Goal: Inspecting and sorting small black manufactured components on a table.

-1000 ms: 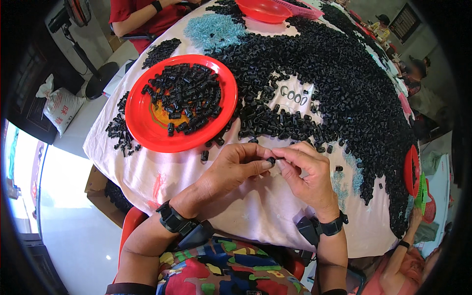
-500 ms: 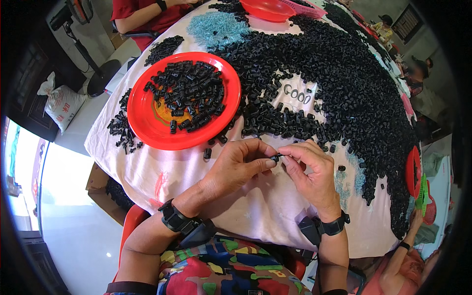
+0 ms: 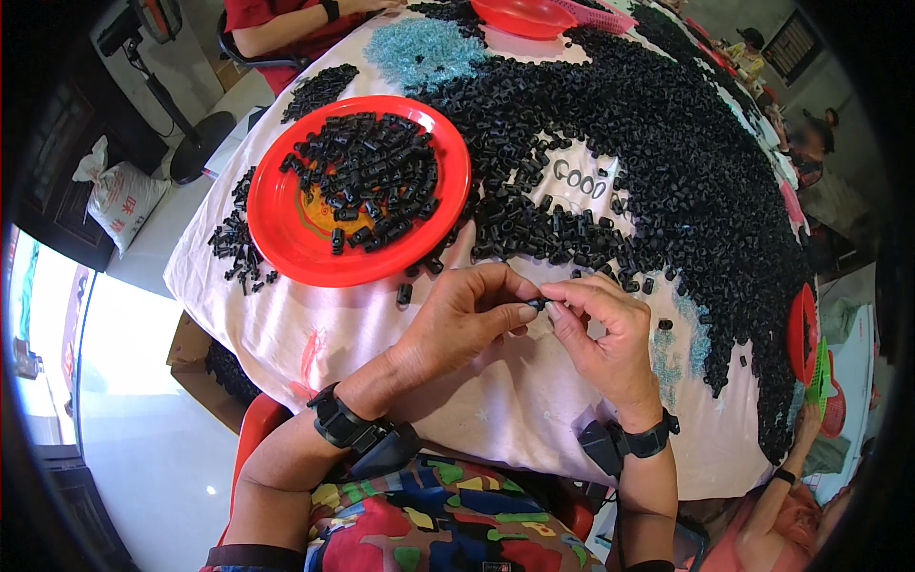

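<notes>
Small black plastic-looking piece (image 3: 538,304), shape mostly hidden, pinched in the fingertips of left hand (image 3: 450,319) and right hand (image 3: 612,336); uneven pressure could drop it onto the pale-pink fabric cloth (image 3: 515,391) below them.

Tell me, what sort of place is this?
Probably a small workshop where parts are handled by hand: small black parts are heaped across a cloth-covered table, more fill a red plate, and another person in red is at the table's edge.

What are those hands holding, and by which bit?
The left hand and right hand pinch a small black piece; which part each grips is too small to tell.
</notes>
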Motion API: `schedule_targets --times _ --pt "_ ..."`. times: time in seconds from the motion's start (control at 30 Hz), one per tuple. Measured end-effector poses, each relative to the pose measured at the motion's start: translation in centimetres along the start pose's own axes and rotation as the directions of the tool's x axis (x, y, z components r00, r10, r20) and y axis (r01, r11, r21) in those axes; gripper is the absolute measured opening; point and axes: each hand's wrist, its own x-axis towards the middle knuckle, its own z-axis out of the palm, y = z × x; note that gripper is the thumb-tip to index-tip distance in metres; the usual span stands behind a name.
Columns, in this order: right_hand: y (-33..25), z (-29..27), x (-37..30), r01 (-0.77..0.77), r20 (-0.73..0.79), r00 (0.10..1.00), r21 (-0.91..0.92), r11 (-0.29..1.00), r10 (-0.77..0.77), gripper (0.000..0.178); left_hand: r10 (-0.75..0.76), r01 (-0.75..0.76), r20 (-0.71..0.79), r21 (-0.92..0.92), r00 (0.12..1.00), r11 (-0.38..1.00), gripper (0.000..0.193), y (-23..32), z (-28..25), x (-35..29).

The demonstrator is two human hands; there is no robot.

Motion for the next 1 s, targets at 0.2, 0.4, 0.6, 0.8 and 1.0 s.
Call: schedule_targets --times 0.2,0.4,0.6,0.8,1.0 --pt "-0.2 -0.2 0.0 -0.006 0.019 1.000 -0.009 1.000 0.006 0.020 0.079 -0.074 -0.025 0.172 0.997 0.982 0.021 0.2 0.3 -0.2" --pt "0.1 0.0 -0.3 -0.002 0.016 1.000 0.018 1.000 0.002 0.016 0.110 -0.076 -0.064 0.395 0.992 0.915 0.016 0.6 0.9 -0.4" --pt "0.1 0.2 -0.4 -0.007 0.023 1.000 -0.027 1.000 0.007 0.015 0.153 -0.086 -0.106 0.471 0.983 0.878 0.017 1.0 1.8 -0.9" --pt "0.1 0.9 -0.3 -0.241 -0.013 0.970 0.016 0.970 0.241 0.018 -0.054 0.075 -0.151 0.141 0.987 0.987 0.022 0.5 2.0 0.0" --pt "0.1 0.4 0.0 -0.020 0.017 1.000 -0.028 0.999 0.020 0.031 -0.089 0.082 -0.111 -0.065 0.990 0.995 0.025 0.3 1.2 0.1"
